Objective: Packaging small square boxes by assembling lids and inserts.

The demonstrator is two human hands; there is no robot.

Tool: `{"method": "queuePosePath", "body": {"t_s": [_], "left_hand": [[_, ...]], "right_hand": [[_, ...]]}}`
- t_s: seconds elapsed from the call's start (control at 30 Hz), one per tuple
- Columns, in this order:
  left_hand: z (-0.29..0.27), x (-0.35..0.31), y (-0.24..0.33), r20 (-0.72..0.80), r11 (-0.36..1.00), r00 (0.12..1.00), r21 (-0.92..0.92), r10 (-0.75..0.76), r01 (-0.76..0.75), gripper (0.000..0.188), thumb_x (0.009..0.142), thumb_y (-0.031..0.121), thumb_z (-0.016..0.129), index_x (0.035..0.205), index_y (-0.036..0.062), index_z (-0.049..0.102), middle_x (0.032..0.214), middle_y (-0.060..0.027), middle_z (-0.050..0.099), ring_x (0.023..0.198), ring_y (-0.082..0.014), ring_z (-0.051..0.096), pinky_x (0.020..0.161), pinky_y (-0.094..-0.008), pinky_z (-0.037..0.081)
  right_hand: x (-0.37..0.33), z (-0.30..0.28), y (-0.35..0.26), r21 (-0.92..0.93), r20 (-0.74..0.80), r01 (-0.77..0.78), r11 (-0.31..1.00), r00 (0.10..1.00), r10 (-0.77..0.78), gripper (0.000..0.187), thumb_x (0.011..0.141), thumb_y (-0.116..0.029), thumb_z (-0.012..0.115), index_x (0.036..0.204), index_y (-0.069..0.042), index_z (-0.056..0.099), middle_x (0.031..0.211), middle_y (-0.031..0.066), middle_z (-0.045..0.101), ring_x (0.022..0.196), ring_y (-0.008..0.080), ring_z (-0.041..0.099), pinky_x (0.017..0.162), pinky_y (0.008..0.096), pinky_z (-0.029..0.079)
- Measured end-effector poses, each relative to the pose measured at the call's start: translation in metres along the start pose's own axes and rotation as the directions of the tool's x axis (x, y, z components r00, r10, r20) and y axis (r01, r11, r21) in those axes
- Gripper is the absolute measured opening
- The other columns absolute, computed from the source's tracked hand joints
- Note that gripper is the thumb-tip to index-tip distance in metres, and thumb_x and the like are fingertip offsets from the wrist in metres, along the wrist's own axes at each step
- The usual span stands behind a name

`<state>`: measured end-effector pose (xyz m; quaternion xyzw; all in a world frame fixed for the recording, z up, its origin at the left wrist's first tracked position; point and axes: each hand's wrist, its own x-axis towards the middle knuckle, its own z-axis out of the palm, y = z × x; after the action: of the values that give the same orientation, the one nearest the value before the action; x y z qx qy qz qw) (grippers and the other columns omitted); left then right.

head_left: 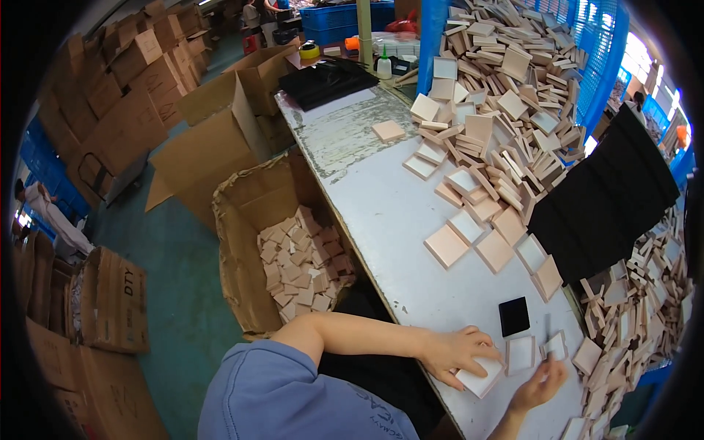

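Observation:
My left hand (463,356) is closed over a small square box piece (481,379), pale pink at the rim with a white face, at the table's near edge. To its right, my right hand (541,384) pinches something thin and grey, too blurred to name. It points up toward another white-faced box piece (556,346). Between the hands lies a third shallow box piece (521,355), white inside. A black square pad (514,317) rests just beyond it.
Loose pink box pieces (495,251) spread over the white table (381,220), heaped at the far right. A black sheet (605,194) stands at the right. Left of the table, a cardboard carton (229,257) holds many pieces. A glue bottle (384,64) stands at the far end.

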<state>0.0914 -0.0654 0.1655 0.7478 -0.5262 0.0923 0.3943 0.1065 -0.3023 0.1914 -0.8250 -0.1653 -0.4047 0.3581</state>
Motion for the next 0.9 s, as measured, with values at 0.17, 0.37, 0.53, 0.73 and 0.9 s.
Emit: {"method": "queuePosePath", "body": {"t_s": [0.17, 0.37, 0.53, 0.73, 0.9], "left_hand": [[0.021, -0.013, -0.004, -0.234, 0.968, 0.966, -0.246, -0.108, 0.048, 0.087, 0.063, 0.025, 0.076, 0.131, 0.0026, 0.028, 0.130, -0.0244, 0.032, 0.116, -0.0401, 0.036, 0.096, -0.0445, 0.029], [-0.002, 0.000, 0.003, 0.030, 0.918, 0.963, -0.295, -0.269, 0.266, 0.094, 0.066, 0.025, 0.075, 0.135, -0.0018, 0.017, 0.133, -0.0270, 0.029, 0.119, -0.0430, 0.034, 0.100, -0.0452, 0.027], [-0.023, -0.009, 0.009, -0.014, 0.975, 0.975, 0.011, -0.221, 0.221, 0.076, 0.067, 0.031, 0.072, 0.131, 0.0069, 0.039, 0.134, -0.0263, 0.032, 0.117, -0.0412, 0.038, 0.096, -0.0479, 0.029], [-0.024, 0.001, 0.016, 0.160, 0.947, 0.944, 0.189, -0.289, 0.259, 0.063, 0.070, 0.031, 0.069, 0.127, 0.0117, 0.047, 0.137, -0.0258, 0.029, 0.124, -0.0405, 0.031, 0.098, -0.0484, 0.024], [-0.010, 0.000, 0.013, 0.089, 0.971, 0.968, 0.075, -0.234, 0.228, 0.056, 0.071, 0.029, 0.068, 0.120, 0.0104, 0.051, 0.138, -0.0253, 0.027, 0.125, -0.0419, 0.030, 0.099, -0.0485, 0.022]], "right_hand": [[-0.019, -0.013, -0.059, 0.019, 0.473, 0.371, 0.928, 0.815, -0.336, 0.018, 0.068, -0.006, 0.065, 0.086, -0.006, 0.066, 0.070, 0.0048, 0.047, 0.067, 0.0219, 0.047, 0.059, 0.0337, 0.035], [-0.010, -0.013, -0.068, 0.170, 0.706, 0.177, 0.969, 0.665, -0.245, 0.011, 0.067, -0.008, 0.063, 0.078, -0.009, 0.064, 0.069, 0.0061, 0.051, 0.064, 0.0252, 0.051, 0.056, 0.0371, 0.038], [0.003, 0.001, -0.074, 0.264, 0.647, 0.146, 0.954, 0.706, -0.287, 0.022, 0.069, -0.016, 0.070, 0.088, -0.007, 0.065, 0.078, 0.0043, 0.057, 0.070, 0.0221, 0.054, 0.059, 0.0341, 0.040], [-0.001, -0.015, 0.011, -0.163, 0.334, 0.059, 0.985, 0.942, -0.001, 0.030, 0.067, -0.011, 0.070, 0.095, -0.004, 0.061, 0.096, 0.0121, 0.060, 0.088, 0.0302, 0.055, 0.076, 0.0386, 0.042], [-0.012, -0.031, 0.096, -0.520, 0.269, -0.090, 0.850, 0.926, 0.263, 0.020, 0.072, -0.012, 0.067, 0.086, -0.003, 0.055, 0.108, 0.0143, 0.055, 0.101, 0.0320, 0.049, 0.082, 0.0404, 0.040]]}}
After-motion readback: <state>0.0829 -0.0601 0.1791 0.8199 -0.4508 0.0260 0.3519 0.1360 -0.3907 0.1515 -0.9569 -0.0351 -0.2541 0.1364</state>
